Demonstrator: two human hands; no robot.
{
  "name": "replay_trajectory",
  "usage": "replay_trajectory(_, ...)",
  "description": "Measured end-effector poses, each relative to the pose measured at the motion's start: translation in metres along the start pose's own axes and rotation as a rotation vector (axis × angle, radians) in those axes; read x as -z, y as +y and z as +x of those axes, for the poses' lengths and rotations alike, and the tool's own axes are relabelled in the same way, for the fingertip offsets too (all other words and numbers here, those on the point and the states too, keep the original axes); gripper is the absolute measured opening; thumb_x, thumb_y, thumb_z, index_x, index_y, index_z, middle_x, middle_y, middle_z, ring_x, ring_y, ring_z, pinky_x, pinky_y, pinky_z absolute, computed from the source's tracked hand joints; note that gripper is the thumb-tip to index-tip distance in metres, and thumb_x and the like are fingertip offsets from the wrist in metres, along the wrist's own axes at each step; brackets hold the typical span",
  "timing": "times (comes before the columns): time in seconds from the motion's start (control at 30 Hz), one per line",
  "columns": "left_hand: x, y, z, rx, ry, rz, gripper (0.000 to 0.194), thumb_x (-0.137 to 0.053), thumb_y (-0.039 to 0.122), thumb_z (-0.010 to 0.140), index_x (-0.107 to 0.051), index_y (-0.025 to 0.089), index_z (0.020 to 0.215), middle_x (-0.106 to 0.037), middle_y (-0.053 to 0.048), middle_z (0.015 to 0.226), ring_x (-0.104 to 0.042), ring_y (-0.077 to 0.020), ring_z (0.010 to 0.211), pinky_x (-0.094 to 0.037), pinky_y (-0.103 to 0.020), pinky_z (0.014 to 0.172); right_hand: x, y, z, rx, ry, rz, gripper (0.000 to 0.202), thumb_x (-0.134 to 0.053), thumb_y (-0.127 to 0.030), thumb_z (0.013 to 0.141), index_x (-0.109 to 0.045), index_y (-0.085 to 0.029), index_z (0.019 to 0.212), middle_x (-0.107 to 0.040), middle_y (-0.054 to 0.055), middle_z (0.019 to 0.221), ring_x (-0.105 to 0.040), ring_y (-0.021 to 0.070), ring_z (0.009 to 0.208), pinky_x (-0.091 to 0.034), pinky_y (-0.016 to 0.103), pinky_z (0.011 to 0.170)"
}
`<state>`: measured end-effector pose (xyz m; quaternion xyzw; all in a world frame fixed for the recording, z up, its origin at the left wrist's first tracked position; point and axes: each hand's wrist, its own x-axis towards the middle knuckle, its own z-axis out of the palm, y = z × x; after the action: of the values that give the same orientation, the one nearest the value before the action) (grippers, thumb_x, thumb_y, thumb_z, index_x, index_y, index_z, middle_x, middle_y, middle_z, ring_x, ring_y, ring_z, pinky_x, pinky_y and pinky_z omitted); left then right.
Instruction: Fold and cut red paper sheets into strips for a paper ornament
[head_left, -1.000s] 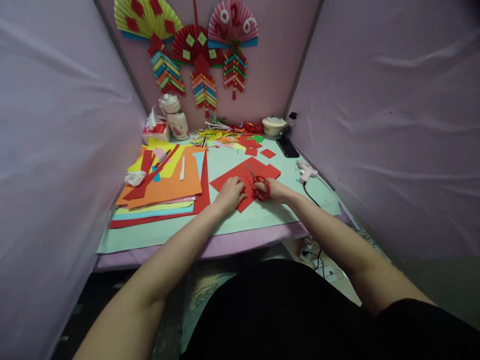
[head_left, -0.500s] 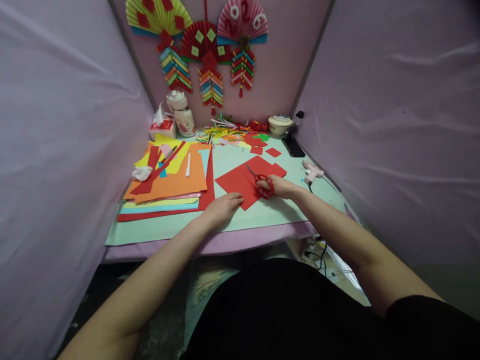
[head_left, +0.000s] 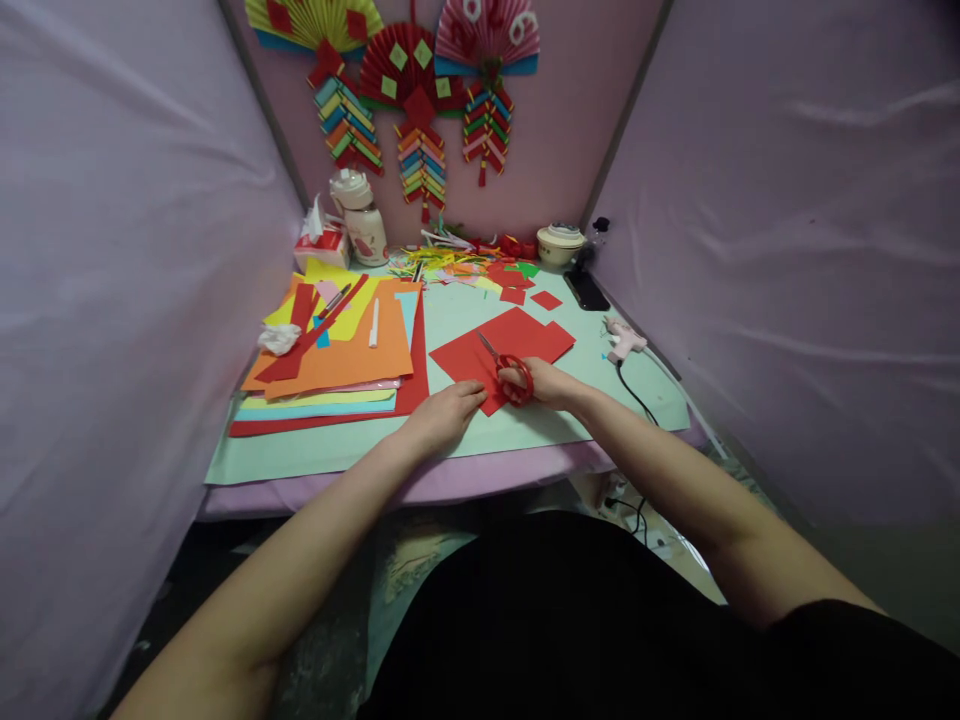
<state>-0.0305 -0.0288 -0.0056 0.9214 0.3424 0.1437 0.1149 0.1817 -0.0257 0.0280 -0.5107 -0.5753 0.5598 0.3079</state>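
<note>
A sheet of red paper [head_left: 491,345] lies on the pale green tabletop in front of me, set at an angle. My left hand [head_left: 454,408] is closed at its near left edge, the fingertips together on the paper. Red-handled scissors [head_left: 489,346] are in my right hand [head_left: 546,382], whose fingers are through the handle loops. The blades point up and left over the sheet and look nearly closed. Another piece of red paper [head_left: 560,338] shows at the sheet's right corner.
Left: stacked coloured paper [head_left: 352,365], with a white pen [head_left: 374,322] and crumpled tissue [head_left: 279,339]. Back: a bottle [head_left: 364,225], tissue box [head_left: 322,245], paper scraps [head_left: 442,268] and a lidded bowl [head_left: 559,246]. Right: a phone [head_left: 586,291] and a corded glue gun [head_left: 624,340].
My right hand has moved left with the scissors, bringing them closer to my left hand. My left hand stays at the paper's edge. The view has shifted slightly.
</note>
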Motion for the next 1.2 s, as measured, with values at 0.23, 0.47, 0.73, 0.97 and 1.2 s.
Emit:
replay_trajectory(0.23, 0.004, 0.003, 0.0, -0.033, -0.007, -0.03, 0.039, -0.034, 0.027, 0.098, -0.061, 0.019, 0.125, -0.057, -0.009, 0.135, -0.054, -0.0217, 0.121, -0.045, -0.034, 0.1, -0.03, -0.001, -0.007, 0.031, 0.044, 0.105, 0.03, -0.056, -0.028, 0.082, -0.053, -0.017, 0.055, -0.054, -0.001, 0.047, -0.048, 0.0103, 0.045, -0.037, 0.022, 0.046)
replay_trajectory(0.47, 0.004, 0.005, -0.001, -0.008, 0.01, -0.078, 0.037, -0.034, 0.027, 0.098, -0.062, 0.019, 0.121, -0.058, -0.008, 0.132, -0.055, -0.0222, 0.118, -0.046, -0.034, 0.096, -0.043, 0.001, -0.012, 0.051, 0.082, 0.118, 0.031, -0.055, -0.031, 0.083, -0.055, -0.016, 0.056, -0.055, 0.0, 0.05, -0.048, 0.0099, 0.047, -0.039, 0.022, 0.049)
replay_trajectory(0.73, 0.008, 0.008, -0.003, 0.059, 0.039, -0.142, 0.026, -0.04, 0.026, 0.094, -0.057, 0.019, 0.113, -0.064, -0.009, 0.119, -0.06, -0.0233, 0.109, -0.049, -0.036, 0.09, -0.052, 0.003, -0.015, 0.072, 0.149, 0.146, 0.03, -0.06, -0.036, 0.08, -0.055, -0.016, 0.058, -0.052, -0.002, 0.049, -0.046, 0.0095, 0.046, -0.036, 0.023, 0.047)
replay_trajectory(0.97, 0.008, 0.009, -0.006, 0.181, 0.022, -0.099, 0.024, -0.043, 0.025, 0.091, -0.047, 0.018, 0.114, -0.066, -0.011, 0.102, -0.065, -0.0283, 0.091, -0.049, -0.037, 0.069, -0.067, 0.011, -0.015, 0.078, 0.163, 0.204, 0.031, -0.058, -0.036, 0.082, -0.053, -0.017, 0.057, -0.052, -0.003, 0.048, -0.047, 0.0098, 0.044, -0.039, 0.023, 0.046)
replay_trajectory(1.2, 0.005, 0.004, -0.005, 0.129, 0.063, -0.13, 0.033, -0.043, 0.025, 0.091, -0.047, 0.02, 0.123, -0.065, -0.012, 0.117, -0.064, -0.0269, 0.104, -0.052, -0.04, 0.083, -0.007, -0.022, -0.029, 0.193, 0.24, 0.313, 0.024, -0.065, -0.04, 0.079, -0.061, -0.016, 0.074, -0.059, -0.001, 0.059, -0.053, 0.0102, 0.052, -0.042, 0.022, 0.051)
